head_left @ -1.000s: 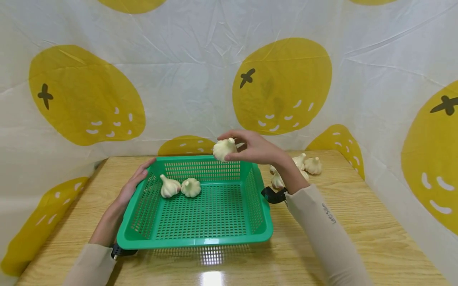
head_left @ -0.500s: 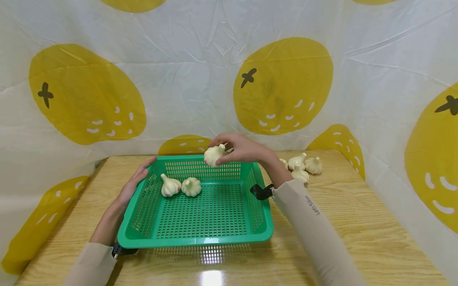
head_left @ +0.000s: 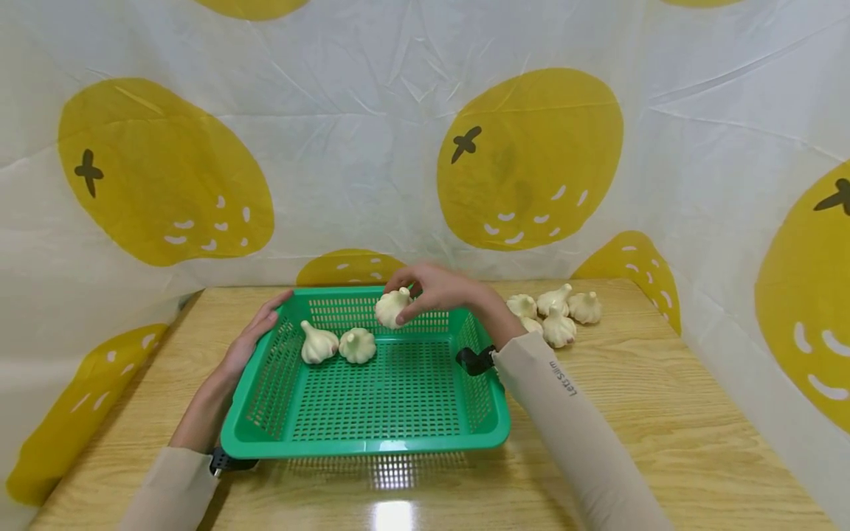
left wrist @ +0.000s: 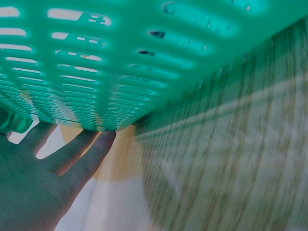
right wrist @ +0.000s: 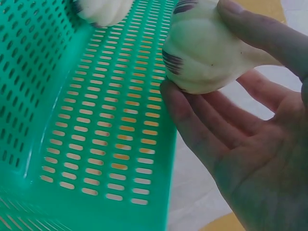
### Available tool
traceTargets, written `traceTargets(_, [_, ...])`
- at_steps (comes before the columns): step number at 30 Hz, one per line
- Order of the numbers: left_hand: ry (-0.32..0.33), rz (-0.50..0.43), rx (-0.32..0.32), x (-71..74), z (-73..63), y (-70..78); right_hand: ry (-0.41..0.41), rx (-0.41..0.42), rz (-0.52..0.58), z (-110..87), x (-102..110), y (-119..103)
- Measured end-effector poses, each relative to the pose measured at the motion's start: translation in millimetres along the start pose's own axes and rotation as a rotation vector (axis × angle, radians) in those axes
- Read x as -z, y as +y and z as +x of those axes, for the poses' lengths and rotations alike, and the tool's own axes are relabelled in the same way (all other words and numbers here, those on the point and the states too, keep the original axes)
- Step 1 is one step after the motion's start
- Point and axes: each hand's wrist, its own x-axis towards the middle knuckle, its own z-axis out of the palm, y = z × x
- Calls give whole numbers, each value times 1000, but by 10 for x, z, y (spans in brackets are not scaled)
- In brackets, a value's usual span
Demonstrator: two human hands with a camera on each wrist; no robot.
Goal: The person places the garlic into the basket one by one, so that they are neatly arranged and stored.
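Note:
My right hand (head_left: 434, 287) holds a garlic bulb (head_left: 392, 307) between thumb and fingers, over the back part of a green plastic basket (head_left: 365, 447). In the right wrist view the held garlic bulb (right wrist: 207, 53) shows purple streaks, its stem toward the palm. Two more garlic bulbs, one with its stem leaning left (head_left: 319, 344) and a rounder bulb (head_left: 357, 346), sit side by side at the basket's back left. My left hand (head_left: 249, 339) rests against the basket's left side; the left wrist view shows its straight fingers (left wrist: 91, 154) touching the slotted wall.
Several garlic bulbs (head_left: 559, 326) lie in a cluster on the wooden table (head_left: 637, 413), right of the basket. Behind the table hangs a white sheet (head_left: 352, 162) with yellow fruit prints. A black band (head_left: 475, 361) is worn on the right wrist.
My right hand has moved left and then down toward the basket with the garlic bulb. More of the cluster on the right now shows. The left hand stays at the basket's side.

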Motion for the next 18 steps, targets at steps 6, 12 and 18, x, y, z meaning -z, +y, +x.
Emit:
traceTargets(6, [5, 2, 3, 7, 3, -17, -51, -67, 29, 1, -32, 31])
traceTargets(12, [-2, -16, 0, 0, -3, -15, -87, -117, -74, 28, -64, 62])
traceTargets(18, [9, -11, 14, -13, -2, -8, -155, -150, -66, 64, -115, 90])
